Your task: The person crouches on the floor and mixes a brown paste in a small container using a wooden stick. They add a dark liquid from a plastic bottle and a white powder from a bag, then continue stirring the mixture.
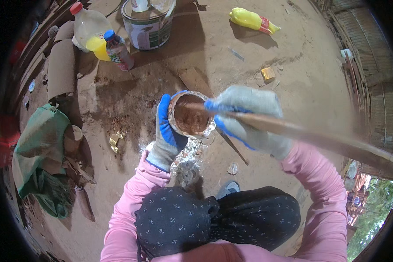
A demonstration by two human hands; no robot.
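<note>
Head view: what do I have at its middle?

I have a pale-rimmed container (196,135) with its mouth toward the camera and brown paste (190,122) inside. The left hand (167,135), gloved, is wrapped round its left side.

And the other hand?

I see the right hand (260,105), also gloved, just right of the container and closed around a long wooden stick (301,132). Its long axis runs from the container's mouth rightward and slightly down the picture.

Which relation should I watch?

I'd say the stick's slant over the right rim, set against the left hand's grip on the opposite wall.

What can't I make out?

The stick's inner end: blurred against paste of much the same colour, so I can't tell how deep it sits. Its outer length smears toward the right edge. I can't see the left fingers under the container.

And farther out?

White crumbs (188,153) on the ground, a thin strip (236,150) partly covered, a shoe (229,188) half hidden by dark patterned cloth (174,214).
</note>
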